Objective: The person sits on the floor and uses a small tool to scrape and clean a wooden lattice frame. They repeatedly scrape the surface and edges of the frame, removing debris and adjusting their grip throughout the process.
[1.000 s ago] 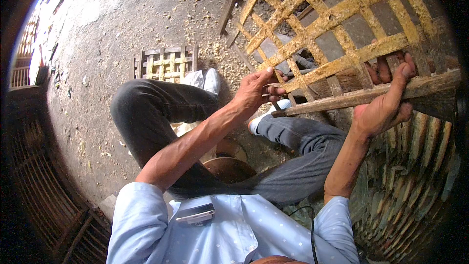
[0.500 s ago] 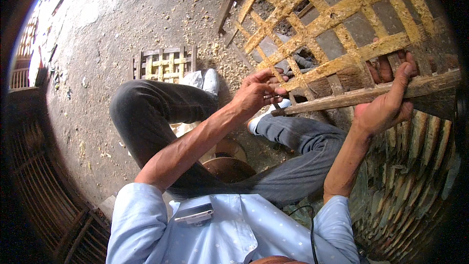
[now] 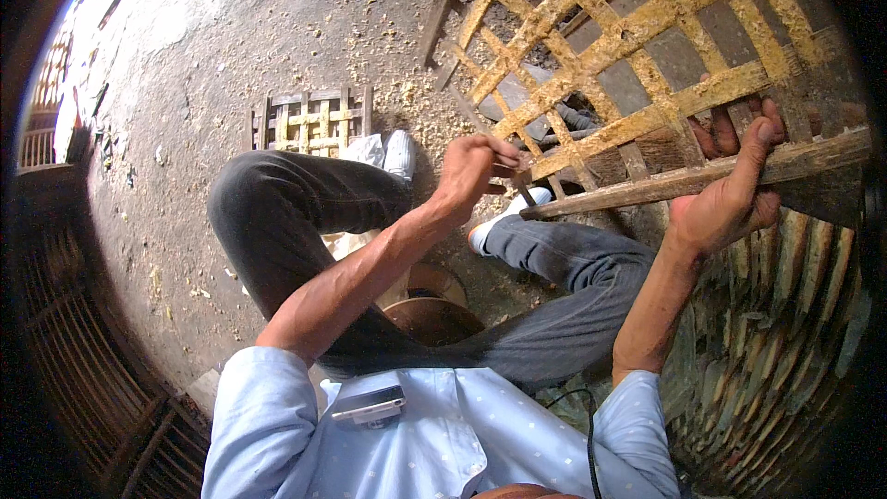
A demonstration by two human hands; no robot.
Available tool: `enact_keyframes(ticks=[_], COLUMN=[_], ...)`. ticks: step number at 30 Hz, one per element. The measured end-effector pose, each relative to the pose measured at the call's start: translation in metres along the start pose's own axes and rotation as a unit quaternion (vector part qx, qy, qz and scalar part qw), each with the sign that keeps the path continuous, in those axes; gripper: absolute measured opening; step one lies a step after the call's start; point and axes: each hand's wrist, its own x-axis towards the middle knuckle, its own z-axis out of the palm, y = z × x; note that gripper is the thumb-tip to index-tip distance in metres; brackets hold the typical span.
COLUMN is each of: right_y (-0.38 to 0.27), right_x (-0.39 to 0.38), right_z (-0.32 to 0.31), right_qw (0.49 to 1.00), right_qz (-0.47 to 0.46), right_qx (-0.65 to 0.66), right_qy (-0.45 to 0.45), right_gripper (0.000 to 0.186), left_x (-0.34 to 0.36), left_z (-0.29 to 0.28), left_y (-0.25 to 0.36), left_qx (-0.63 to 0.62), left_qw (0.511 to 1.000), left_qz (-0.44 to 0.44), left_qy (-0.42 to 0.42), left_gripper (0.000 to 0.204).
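Note:
A large lattice panel (image 3: 628,42) of crossed yellowish slats, with a rough wooden rail (image 3: 647,190) along its near edge, is tilted up at the right. My right hand (image 3: 725,194) grips this rail, its thumb on the near side and its fingers through the gaps. At the panel's near left corner, my left hand (image 3: 471,174) has its fingers closed around a thin strip (image 3: 473,114), which runs along the panel's left end. The fingers partly hide where that strip meets the lattice.
A small lattice piece (image 3: 314,120) lies on the floor beyond my left knee. Wood chips (image 3: 407,92) are scattered over the concrete. Stacked slatted pieces (image 3: 767,314) fill the lower right, and dark slatted panels (image 3: 83,342) stand at the left. A round wooden seat (image 3: 432,314) is between my legs.
My left hand has turned and shifted slightly left along the corner, its fingers drawn closer together. The panel has moved a little to the right. My right hand keeps its grip.

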Motion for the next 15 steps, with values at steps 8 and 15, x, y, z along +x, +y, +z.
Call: enact_keyframes(ticks=[8, 15], right_y=[0.002, -0.001], right_x=[-0.003, 0.002], right_z=[0.000, -0.005], right_qw=[1.000, 0.999], right_qz=[-0.002, 0.017], right_qx=[0.000, 0.003], right_qy=[-0.007, 0.029], right_gripper=[0.040, 0.045], left_x=[-0.015, -0.010], left_z=[0.010, 0.008], left_y=[0.011, -0.001], left_qx=[-0.080, -0.230], left_qw=[0.996, 0.971], left_qz=[-0.037, 0.015], left_qy=[-0.013, -0.058], left_gripper=[0.055, 0.037])
